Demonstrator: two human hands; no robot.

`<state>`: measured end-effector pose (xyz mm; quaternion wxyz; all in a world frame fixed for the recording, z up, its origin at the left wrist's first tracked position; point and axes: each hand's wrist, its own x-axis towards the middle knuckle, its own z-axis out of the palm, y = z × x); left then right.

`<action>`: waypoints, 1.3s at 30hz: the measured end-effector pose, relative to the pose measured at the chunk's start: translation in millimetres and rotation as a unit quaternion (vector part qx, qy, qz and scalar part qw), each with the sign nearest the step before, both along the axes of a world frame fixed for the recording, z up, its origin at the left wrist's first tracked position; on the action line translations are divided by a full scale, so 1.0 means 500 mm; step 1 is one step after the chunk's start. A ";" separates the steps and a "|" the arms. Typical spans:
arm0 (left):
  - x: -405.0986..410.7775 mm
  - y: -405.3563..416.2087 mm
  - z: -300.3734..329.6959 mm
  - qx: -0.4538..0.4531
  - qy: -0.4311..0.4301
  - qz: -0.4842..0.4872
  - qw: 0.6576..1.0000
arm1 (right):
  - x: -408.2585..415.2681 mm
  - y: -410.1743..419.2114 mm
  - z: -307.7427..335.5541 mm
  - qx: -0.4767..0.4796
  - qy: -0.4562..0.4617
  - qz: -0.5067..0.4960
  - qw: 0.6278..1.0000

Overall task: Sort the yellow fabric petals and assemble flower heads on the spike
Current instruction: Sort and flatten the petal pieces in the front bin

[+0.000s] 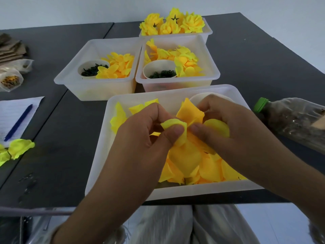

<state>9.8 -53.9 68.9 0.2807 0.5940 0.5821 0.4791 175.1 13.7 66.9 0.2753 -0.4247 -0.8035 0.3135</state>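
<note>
**Both hands pinch yellow petals over the near tray**

Head view: the left hand (149,138) and the right hand (226,127) meet above the nearest white tray (98,166), which sits at the front edge of the dark tabletop (70,131). The left thumb and fingers (173,132) are closed on a small curled yellow petal (173,123). The right fingers grasp a larger orange-yellow petal piece (190,112), and a rounded petal shows against the palm. More loose petals (186,161) fill the tray beneath the hands.

Behind stand two smaller trays side by side, the left tray (73,74) and the right tray (213,67), each holding petals and a white cup of dark green parts. Farthest back, a tray of finished flower heads (174,23). A green-capped bottle (290,118) lies right of the near tray; a notepad with a blue pen (18,123) lies left.
</note>
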 end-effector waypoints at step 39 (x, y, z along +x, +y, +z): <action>-0.008 -0.025 -0.020 0.170 0.172 0.090 0.966 | -0.027 0.025 0.002 -0.101 0.235 0.054 0.965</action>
